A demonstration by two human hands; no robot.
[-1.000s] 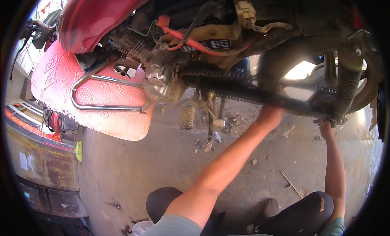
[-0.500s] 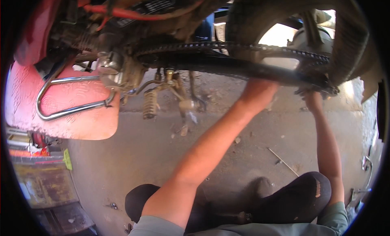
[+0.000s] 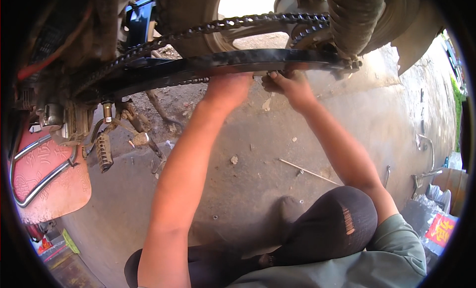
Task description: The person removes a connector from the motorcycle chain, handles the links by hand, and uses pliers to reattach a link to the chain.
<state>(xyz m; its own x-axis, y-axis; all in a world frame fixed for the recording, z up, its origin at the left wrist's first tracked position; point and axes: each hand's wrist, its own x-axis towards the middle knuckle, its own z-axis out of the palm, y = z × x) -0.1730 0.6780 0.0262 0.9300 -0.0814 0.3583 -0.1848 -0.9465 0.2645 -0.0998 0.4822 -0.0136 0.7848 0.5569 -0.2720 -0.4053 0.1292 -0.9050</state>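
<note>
My left hand (image 3: 228, 90) and right hand (image 3: 296, 88) are sitting near each other, a little apart, at the lower edge of the motorcycle's long black bar (image 3: 248, 61). The left one's fingers are disappearing behind the bar, so I cannot tell what they are gripping. On the right I am seeing the thumb lying over curled fingers; whether they are pinching anything, I cannot tell. The drive chain (image 3: 238, 22) is running above the bar, crossing in front of the tyre (image 3: 181, 15), and a short lower stretch is showing just left of my left hand. Between my forearms, a thin stick (image 3: 310, 171) is lying on the floor (image 3: 238, 194).
</note>
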